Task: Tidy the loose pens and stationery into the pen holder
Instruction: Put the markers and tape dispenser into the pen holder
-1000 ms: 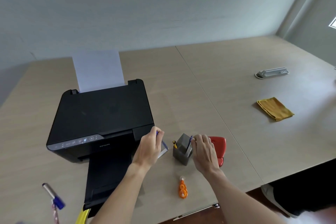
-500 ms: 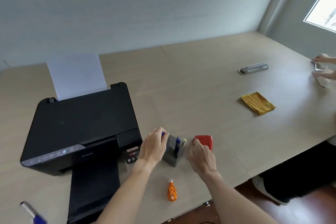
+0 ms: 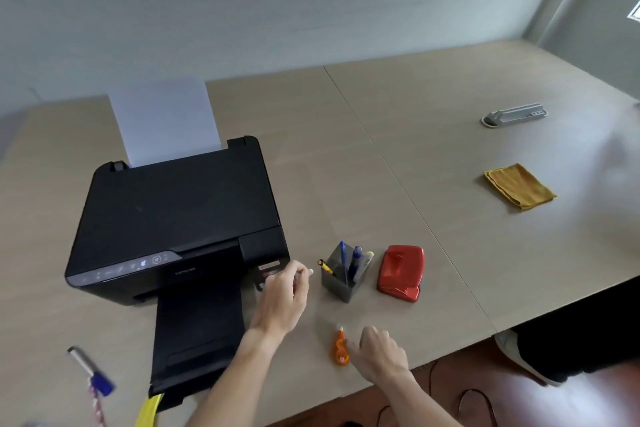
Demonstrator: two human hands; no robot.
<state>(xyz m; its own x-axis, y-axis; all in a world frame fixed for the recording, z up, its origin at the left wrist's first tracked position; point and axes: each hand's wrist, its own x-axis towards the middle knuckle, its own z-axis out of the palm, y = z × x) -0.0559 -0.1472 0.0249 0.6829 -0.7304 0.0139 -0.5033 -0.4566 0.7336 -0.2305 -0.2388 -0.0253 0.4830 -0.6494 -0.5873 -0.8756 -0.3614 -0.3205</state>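
The left hand [image 3: 284, 295] is smeared with motion blur, and whether its curled fingers pinch the small pale tip at its knuckles can't be told. The right hand [image 3: 377, 350] covers one side of the orange tape dispenser [image 3: 340, 347]; touching or just beside, unclear. In the pen holder [image 3: 341, 279] the pens' lower ends are hidden by its wall. Far left, a blurred marker [image 3: 90, 371] with a blue end. A yellow strip [image 3: 149, 409] runs off the bottom edge. The printer [image 3: 180, 218] panel icons are too small to read.
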